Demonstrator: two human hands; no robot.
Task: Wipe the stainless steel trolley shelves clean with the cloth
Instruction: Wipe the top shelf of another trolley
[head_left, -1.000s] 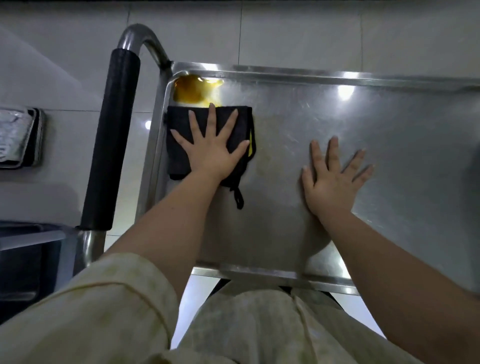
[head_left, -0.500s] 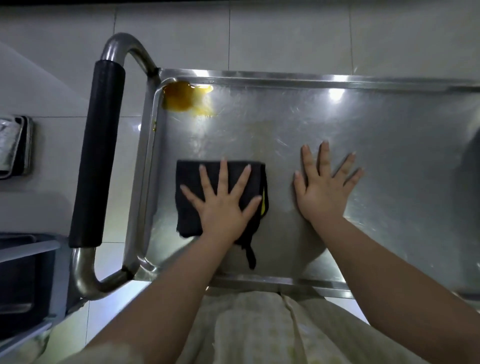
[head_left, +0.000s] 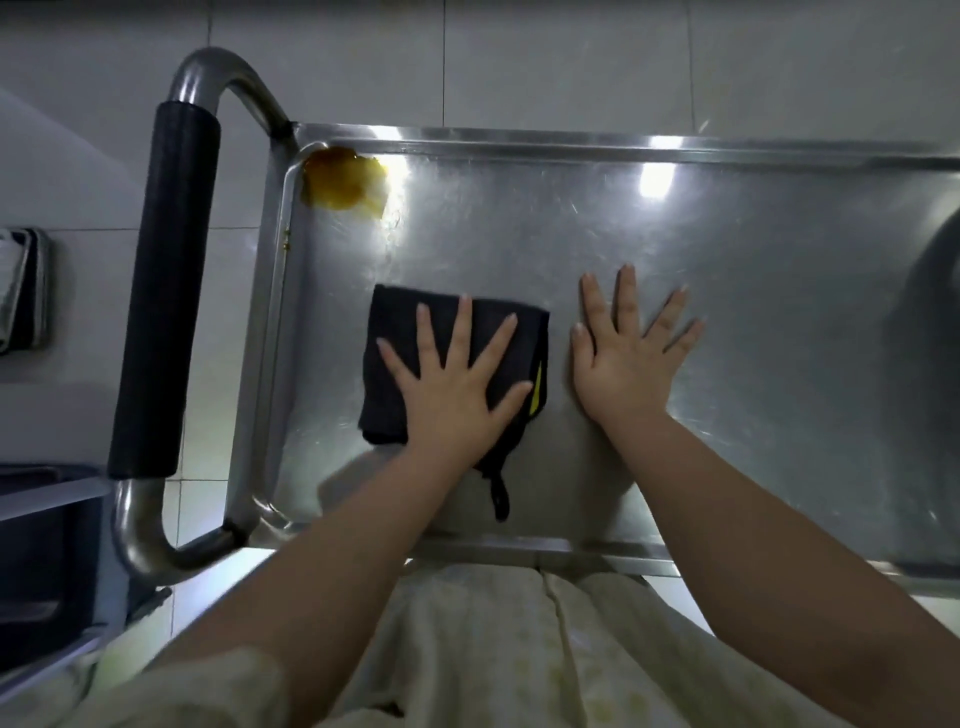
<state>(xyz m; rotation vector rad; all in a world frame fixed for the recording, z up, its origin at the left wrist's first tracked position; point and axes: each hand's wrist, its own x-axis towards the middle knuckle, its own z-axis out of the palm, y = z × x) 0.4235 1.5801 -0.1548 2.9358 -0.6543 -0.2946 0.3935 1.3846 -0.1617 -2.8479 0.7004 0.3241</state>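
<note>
Our left grip (head_left: 452, 395), fingers spread flat, presses the cloth (head_left: 402, 327) mid-way down the shelf (head_left: 753, 312) now. It's slid back from the stain (head_left: 343, 179) in the far corner, which is still there. Right grip (head_left: 623, 374) stays spread flat just beside the cloth.

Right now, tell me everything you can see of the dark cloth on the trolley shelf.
The dark cloth is folded into a rough rectangle, lying flat on the steel shelf. A yellow tag shows at its right edge and a dark loop trails off its near edge. The left hand presses on it, fingers spread.
</note>
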